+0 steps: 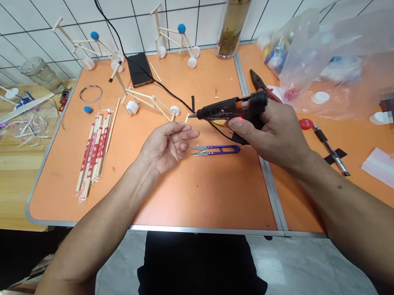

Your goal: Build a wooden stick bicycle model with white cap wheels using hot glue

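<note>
My right hand [277,131] is wrapped around a black hot glue gun [228,108], its nozzle pointing left. A short piece of wooden stick [187,118] is pinched between the thumb and finger of my left hand [170,144], with the nozzle at or very near its end. Just beyond my left hand stands a stick frame with white wheels [143,100]. Purple-handled thread snips [220,149] lie on the table below the glue gun.
Wrapped chopsticks [94,152] lie left on the orange table [197,193]. Behind are two stick models with blue balls [94,35] [181,28], a phone [139,69] and a tall bottle [236,10]. The gun's black cord [159,81] crosses the table. Plastic bags [340,58] and a pen [331,150] lie right.
</note>
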Demonstrator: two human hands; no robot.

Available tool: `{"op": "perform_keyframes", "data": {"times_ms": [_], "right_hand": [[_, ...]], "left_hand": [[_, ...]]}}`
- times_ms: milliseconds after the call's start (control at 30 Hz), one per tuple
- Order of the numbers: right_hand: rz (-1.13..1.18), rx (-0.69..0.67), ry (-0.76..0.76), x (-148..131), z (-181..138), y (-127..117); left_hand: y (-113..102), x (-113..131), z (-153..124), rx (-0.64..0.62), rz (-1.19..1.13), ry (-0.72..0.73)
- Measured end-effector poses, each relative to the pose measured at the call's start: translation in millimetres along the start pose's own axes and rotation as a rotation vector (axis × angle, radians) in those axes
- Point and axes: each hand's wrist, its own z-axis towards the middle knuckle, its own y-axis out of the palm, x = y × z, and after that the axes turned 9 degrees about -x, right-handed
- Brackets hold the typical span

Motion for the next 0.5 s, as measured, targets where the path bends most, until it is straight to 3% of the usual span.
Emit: {"op": "perform_keyframes", "data": {"times_ms": [500], "right_hand": [[0.021, 0.026, -0.121, 6.8, 2.6, 5.1]], "left_hand": [[0.7, -0.6, -1.8, -0.005, 0.022, 0.022]]}}
